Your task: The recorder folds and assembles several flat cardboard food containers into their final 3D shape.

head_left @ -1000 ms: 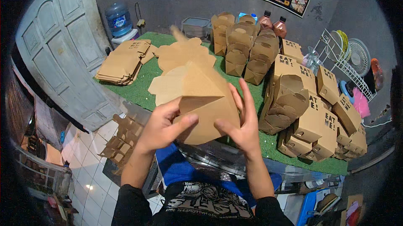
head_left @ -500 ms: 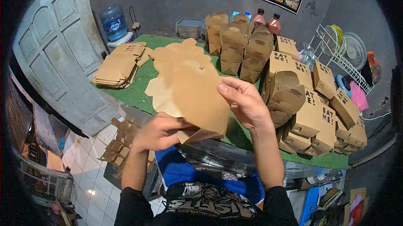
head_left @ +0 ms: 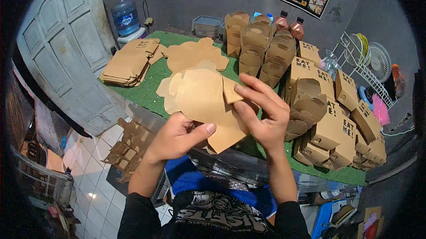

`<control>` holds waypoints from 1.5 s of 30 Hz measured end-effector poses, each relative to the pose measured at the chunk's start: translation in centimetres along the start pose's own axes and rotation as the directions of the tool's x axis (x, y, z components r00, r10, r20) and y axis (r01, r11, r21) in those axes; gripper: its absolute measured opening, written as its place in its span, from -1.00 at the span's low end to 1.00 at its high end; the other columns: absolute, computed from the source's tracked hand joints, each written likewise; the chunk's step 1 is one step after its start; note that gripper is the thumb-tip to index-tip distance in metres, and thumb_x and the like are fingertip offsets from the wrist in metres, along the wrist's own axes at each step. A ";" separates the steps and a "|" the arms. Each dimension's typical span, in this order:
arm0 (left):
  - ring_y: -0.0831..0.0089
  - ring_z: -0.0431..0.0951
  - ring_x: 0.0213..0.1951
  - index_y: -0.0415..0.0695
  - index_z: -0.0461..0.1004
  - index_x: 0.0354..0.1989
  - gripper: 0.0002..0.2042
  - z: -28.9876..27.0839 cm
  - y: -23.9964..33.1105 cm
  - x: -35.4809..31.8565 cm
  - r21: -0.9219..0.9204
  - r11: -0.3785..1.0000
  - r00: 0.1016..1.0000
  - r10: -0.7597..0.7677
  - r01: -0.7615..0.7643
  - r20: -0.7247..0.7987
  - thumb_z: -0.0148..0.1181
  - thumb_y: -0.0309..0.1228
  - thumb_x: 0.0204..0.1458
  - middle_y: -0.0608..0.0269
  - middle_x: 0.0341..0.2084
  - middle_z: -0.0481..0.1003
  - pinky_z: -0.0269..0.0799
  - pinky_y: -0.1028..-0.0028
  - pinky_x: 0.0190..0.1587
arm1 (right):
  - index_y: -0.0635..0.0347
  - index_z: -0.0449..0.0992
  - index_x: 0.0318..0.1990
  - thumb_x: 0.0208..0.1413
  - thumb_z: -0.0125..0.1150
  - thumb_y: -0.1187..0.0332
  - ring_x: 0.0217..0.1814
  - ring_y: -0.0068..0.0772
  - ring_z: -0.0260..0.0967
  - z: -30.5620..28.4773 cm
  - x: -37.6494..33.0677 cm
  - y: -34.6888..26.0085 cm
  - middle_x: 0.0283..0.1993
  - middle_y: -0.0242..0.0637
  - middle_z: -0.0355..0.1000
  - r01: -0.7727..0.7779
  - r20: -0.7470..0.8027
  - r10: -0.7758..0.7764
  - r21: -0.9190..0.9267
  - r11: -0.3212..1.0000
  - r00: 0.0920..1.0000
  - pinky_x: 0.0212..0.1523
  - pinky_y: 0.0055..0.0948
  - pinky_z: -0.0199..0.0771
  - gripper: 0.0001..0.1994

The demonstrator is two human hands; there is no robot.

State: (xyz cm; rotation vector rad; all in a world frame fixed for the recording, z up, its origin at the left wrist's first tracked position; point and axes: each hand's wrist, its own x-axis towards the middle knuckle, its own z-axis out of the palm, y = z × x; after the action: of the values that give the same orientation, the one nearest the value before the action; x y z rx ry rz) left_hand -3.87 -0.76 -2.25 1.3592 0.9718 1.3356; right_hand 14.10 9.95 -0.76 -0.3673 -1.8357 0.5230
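Note:
A brown cardboard box blank (head_left: 199, 95), partly folded, is held up above the front of the green-covered table. My left hand (head_left: 179, 137) grips its lower left edge, thumb on top and fingers beneath. At the right side, my right hand (head_left: 264, 108) pinches a small folded flap (head_left: 231, 92) between thumb and fingers. Behind the held piece, another flat box blank (head_left: 193, 55) lies on the table. The underside of the held blank is hidden.
Flat folded cardboard is stacked (head_left: 131, 64) at the table's left. Nested open boxes (head_left: 255, 46) stand at the back, with finished closed boxes (head_left: 330, 128) piled at the right. Several brown cardboard pieces (head_left: 128, 146) sit low at left. The green table covering (head_left: 151, 99) ends near my body.
The held blank has turned and tilted, showing its broad face and a folded flap. My right hand has shifted onto that flap; my left thumb now lies over the lower edge.

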 end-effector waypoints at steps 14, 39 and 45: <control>0.62 0.47 -0.23 -0.32 0.36 0.02 -0.68 1.0 -0.1 -0.5 0.083 0.995 0.995 0.068 -0.062 -0.075 0.16 -0.57 0.08 0.26 -0.18 0.48 0.41 0.57 -0.21 | 0.23 0.59 -0.28 -0.20 0.37 0.54 -0.13 -0.34 0.47 -0.1 -0.4 -0.7 -0.14 -0.19 0.48 -0.053 -0.020 0.056 0.133 0.990 0.998 -0.13 -0.45 0.46 -0.77; 0.44 0.48 -0.03 -0.30 0.25 0.13 -0.65 2.0 -1.8 2.0 -0.104 0.988 0.993 -0.112 0.110 -0.018 0.02 -0.51 0.17 0.14 -0.03 0.45 0.42 0.42 0.00 | -0.14 0.68 -0.21 -0.17 0.38 0.20 0.21 0.01 0.16 -2.5 -5.3 2.1 0.09 -0.24 0.43 0.191 0.220 -0.131 -0.274 0.943 0.967 0.19 -0.10 0.19 -0.72; 0.41 0.47 -0.02 -0.33 0.24 0.14 -0.57 1.3 -1.2 1.9 -0.460 0.887 0.990 -0.036 -0.032 -0.138 0.10 -0.46 0.11 0.12 -0.04 0.44 0.39 0.40 0.04 | 0.09 0.63 -0.40 -0.02 0.31 0.20 0.28 0.12 0.11 -2.1 -4.5 1.6 0.13 -0.09 0.38 0.107 0.120 -0.087 -0.169 0.980 0.989 0.25 -0.08 0.12 -0.82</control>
State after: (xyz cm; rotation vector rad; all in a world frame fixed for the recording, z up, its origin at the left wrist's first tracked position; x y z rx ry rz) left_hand -2.32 1.25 -2.87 0.9065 0.6823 1.5597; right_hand 17.52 9.47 -4.71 -0.3702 -2.0047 0.3207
